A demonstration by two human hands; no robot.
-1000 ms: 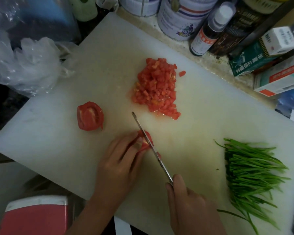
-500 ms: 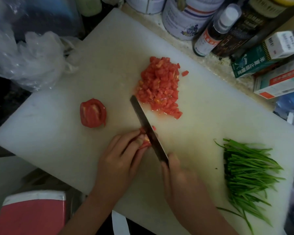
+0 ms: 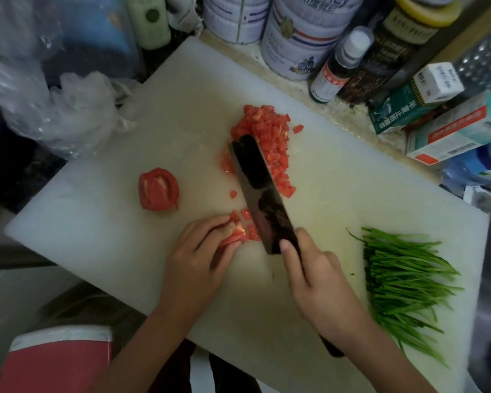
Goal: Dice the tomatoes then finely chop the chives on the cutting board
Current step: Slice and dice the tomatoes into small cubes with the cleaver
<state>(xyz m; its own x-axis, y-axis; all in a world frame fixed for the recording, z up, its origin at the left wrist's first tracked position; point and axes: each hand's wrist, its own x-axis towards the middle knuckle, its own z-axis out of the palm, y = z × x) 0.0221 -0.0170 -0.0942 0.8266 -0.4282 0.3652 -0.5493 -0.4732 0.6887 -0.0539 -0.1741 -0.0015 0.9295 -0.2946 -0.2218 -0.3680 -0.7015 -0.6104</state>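
Toward six o'clock on the cutting board [image 3: 97, 222]: left hand [image 3: 193, 265]; fingers curled down, pinching a small tomato piece [image 3: 233, 236]; tips tucked, likely to keep them off the edge
Right hand [image 3: 315, 282]: five o'clock; wrapped round the handle, one finger forward on the blade's heel, probably for control
Knife [image 3: 262, 194]: broad dark blade running from that hand toward twelve o'clock; tilted so its flat shows; tip overlaps the pile's near edge; contact with the board cannot be told
Fresh dice [image 3: 245, 214]: a few cubes between the left fingertips and the blade
Diced tomato pile [image 3: 267, 131]: twelve o'clock of centre; heaped apart, seemingly to keep the cutting spot free
Tomato half [image 3: 158, 193]: nine o'clock; cut face showing; well apart from both hands; not yet diced
Chives [image 3: 403, 279]: three to four o'clock; whole, laid roughly parallel; judged the later step
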